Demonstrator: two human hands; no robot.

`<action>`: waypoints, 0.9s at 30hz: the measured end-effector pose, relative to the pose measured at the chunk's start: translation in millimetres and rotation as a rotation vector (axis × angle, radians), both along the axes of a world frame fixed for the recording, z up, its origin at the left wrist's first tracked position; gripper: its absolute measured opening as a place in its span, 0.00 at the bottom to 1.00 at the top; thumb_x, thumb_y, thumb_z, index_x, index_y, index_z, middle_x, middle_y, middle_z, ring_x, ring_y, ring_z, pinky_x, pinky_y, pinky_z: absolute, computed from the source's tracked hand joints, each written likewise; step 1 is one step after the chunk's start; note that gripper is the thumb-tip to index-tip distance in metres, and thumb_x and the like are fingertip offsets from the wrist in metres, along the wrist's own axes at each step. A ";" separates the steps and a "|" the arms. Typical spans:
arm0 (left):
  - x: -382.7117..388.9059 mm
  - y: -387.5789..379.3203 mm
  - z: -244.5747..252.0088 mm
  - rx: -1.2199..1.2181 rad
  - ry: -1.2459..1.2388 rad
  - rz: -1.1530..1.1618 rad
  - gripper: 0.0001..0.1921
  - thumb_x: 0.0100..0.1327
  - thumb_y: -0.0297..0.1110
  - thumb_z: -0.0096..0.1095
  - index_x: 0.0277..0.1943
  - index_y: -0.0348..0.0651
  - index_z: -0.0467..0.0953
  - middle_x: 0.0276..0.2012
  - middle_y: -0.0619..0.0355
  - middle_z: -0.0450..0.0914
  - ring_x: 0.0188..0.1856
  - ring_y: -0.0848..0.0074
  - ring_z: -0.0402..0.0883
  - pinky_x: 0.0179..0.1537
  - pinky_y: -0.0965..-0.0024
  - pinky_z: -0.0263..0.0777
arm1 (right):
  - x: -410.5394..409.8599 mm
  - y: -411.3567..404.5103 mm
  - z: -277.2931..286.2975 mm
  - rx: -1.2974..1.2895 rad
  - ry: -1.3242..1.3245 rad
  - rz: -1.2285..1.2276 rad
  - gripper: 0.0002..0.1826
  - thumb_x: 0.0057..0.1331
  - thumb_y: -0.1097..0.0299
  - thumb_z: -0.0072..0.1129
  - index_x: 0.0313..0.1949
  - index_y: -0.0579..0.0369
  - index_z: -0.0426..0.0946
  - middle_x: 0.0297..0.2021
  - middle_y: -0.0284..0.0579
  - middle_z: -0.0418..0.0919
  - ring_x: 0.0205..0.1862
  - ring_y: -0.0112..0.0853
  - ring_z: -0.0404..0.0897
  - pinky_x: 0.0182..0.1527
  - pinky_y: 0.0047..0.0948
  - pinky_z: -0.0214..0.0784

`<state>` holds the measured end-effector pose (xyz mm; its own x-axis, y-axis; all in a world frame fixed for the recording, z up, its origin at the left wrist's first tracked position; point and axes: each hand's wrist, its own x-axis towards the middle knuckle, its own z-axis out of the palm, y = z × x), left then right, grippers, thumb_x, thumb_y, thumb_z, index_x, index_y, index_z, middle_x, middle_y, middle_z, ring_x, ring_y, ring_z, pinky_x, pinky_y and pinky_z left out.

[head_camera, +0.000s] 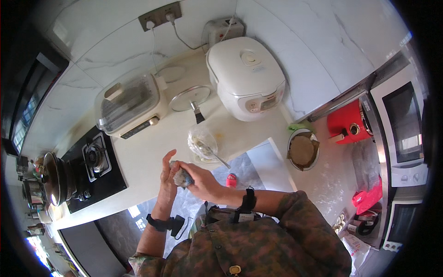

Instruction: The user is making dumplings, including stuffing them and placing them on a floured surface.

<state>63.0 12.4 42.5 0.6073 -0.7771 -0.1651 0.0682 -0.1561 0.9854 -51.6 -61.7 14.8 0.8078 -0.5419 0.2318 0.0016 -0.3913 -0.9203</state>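
Observation:
My right hand (206, 182) is shut on a bunched grey-blue cloth (183, 176) above the counter's front edge. The cloth presses against the palm side of my left hand (168, 176), whose visible fingers stretch upward and apart; some of its fingers are hidden. Just beyond both hands sits a clear plastic container (204, 157) with crumpled plastic film (199, 140) over it. A metal utensil (221, 159) sticks out of this container towards me. Farther back, a brush with black bristles (198, 116) lies by a glass lid (190, 98).
A white rice cooker (247, 76) and a lidded electric cooker (129, 104) stand at the back. To the left is a gas hob (93, 159) with pans (55, 178). On the right are a paper-lined bowl (304, 149), a red appliance (347, 123) and a microwave (399, 117).

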 end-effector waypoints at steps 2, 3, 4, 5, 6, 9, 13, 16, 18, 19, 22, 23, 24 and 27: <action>-4.6 -8.8 6.4 0.027 -0.019 -0.071 0.24 0.72 0.47 0.48 0.62 0.40 0.64 0.34 0.59 0.76 0.37 0.79 0.73 0.39 0.74 0.68 | -18.1 -17.2 4.6 0.103 0.045 0.020 0.33 0.51 0.81 0.58 0.60 0.61 0.65 0.48 0.56 0.75 0.50 0.50 0.76 0.50 0.36 0.71; -6.6 -13.5 8.0 0.054 -0.043 -0.141 0.28 0.71 0.51 0.47 0.66 0.41 0.61 0.35 0.58 0.76 0.40 0.78 0.74 0.42 0.74 0.68 | -30.1 -27.7 3.2 0.101 0.045 0.015 0.33 0.51 0.81 0.58 0.60 0.61 0.65 0.48 0.56 0.75 0.50 0.50 0.76 0.50 0.36 0.71; -6.3 -16.2 3.9 0.052 -0.042 -0.146 0.28 0.71 0.51 0.47 0.66 0.41 0.61 0.35 0.58 0.76 0.40 0.78 0.74 0.42 0.74 0.68 | -43.2 -37.8 -1.8 0.062 0.023 -0.035 0.31 0.52 0.81 0.58 0.59 0.60 0.67 0.49 0.54 0.76 0.50 0.48 0.77 0.50 0.34 0.70; -4.0 -19.0 -5.6 0.051 0.095 -0.152 0.28 0.71 0.53 0.47 0.64 0.41 0.64 0.35 0.57 0.77 0.39 0.77 0.76 0.41 0.74 0.69 | -56.6 -48.6 -7.6 0.024 0.001 -0.085 0.29 0.53 0.81 0.57 0.57 0.59 0.68 0.49 0.53 0.76 0.50 0.46 0.78 0.51 0.32 0.70; -1.2 -22.3 -16.4 0.051 0.233 -0.161 0.28 0.70 0.55 0.47 0.62 0.41 0.66 0.34 0.56 0.78 0.38 0.76 0.78 0.40 0.74 0.71 | -69.9 -61.8 -12.5 0.025 0.031 -0.182 0.28 0.54 0.81 0.56 0.57 0.59 0.68 0.49 0.52 0.76 0.50 0.44 0.78 0.52 0.32 0.69; 12.0 -9.3 -47.8 0.294 0.350 -0.342 0.26 0.70 0.54 0.46 0.55 0.38 0.72 0.35 0.55 0.80 0.37 0.73 0.80 0.40 0.70 0.74 | -115.0 -110.8 -52.0 0.031 0.111 -0.451 0.28 0.55 0.77 0.56 0.57 0.56 0.68 0.48 0.55 0.76 0.50 0.49 0.77 0.51 0.38 0.70; 0.9 -7.0 -75.1 0.464 0.530 -0.250 0.21 0.69 0.49 0.51 0.48 0.37 0.75 0.33 0.53 0.81 0.36 0.67 0.82 0.39 0.68 0.76 | -167.0 -178.6 -92.7 -0.256 0.516 -0.667 0.33 0.55 0.69 0.63 0.61 0.54 0.64 0.54 0.56 0.72 0.54 0.50 0.72 0.54 0.44 0.66; -4.7 -9.5 -113.6 0.499 0.724 -0.189 0.22 0.68 0.48 0.54 0.51 0.36 0.70 0.37 0.48 0.80 0.41 0.62 0.83 0.41 0.63 0.78 | -167.2 -192.9 -102.4 -0.546 0.880 -0.657 0.37 0.54 0.66 0.65 0.63 0.54 0.62 0.60 0.60 0.64 0.55 0.53 0.69 0.55 0.45 0.66; -14.0 -23.0 -122.3 0.529 0.831 -0.172 0.23 0.68 0.50 0.55 0.52 0.36 0.67 0.40 0.45 0.79 0.43 0.58 0.83 0.42 0.62 0.78 | -166.0 -204.4 -124.4 -0.449 0.766 -0.591 0.38 0.53 0.67 0.65 0.64 0.54 0.61 0.61 0.61 0.61 0.55 0.54 0.69 0.56 0.45 0.66; -17.9 -27.6 -127.7 0.532 0.831 -0.158 0.23 0.68 0.50 0.55 0.52 0.36 0.67 0.40 0.45 0.79 0.43 0.58 0.83 0.42 0.62 0.78 | -163.8 -206.3 -136.9 -0.352 0.659 -0.540 0.39 0.53 0.69 0.65 0.64 0.55 0.60 0.62 0.62 0.59 0.56 0.56 0.68 0.56 0.45 0.65; -25.9 -38.9 -146.6 0.421 0.891 -0.108 0.24 0.68 0.45 0.55 0.54 0.30 0.66 0.42 0.42 0.76 0.44 0.56 0.82 0.41 0.61 0.80 | -159.1 -203.9 -164.0 -0.463 0.491 -0.543 0.39 0.52 0.73 0.66 0.64 0.55 0.60 0.60 0.61 0.61 0.58 0.56 0.66 0.58 0.45 0.65; -27.8 -40.2 -152.3 0.415 0.890 -0.091 0.24 0.68 0.45 0.55 0.54 0.30 0.66 0.42 0.42 0.76 0.44 0.56 0.82 0.41 0.61 0.80 | -159.4 -206.7 -166.5 -0.464 0.483 -0.527 0.39 0.52 0.73 0.66 0.64 0.55 0.60 0.60 0.61 0.61 0.58 0.56 0.66 0.58 0.45 0.65; -30.6 -41.6 -155.3 0.367 0.888 -0.041 0.21 0.67 0.42 0.55 0.52 0.30 0.68 0.40 0.43 0.77 0.43 0.56 0.82 0.41 0.61 0.80 | -161.0 -206.9 -165.2 -0.397 0.463 -0.517 0.38 0.52 0.74 0.65 0.63 0.55 0.62 0.60 0.61 0.61 0.60 0.56 0.65 0.59 0.44 0.63; -37.3 -44.7 -160.5 0.288 0.862 0.064 0.15 0.66 0.36 0.54 0.47 0.30 0.71 0.38 0.46 0.78 0.42 0.58 0.83 0.42 0.61 0.80 | -161.5 -205.5 -161.6 -0.327 0.429 -0.500 0.36 0.52 0.76 0.64 0.63 0.54 0.63 0.60 0.62 0.61 0.62 0.55 0.63 0.61 0.42 0.62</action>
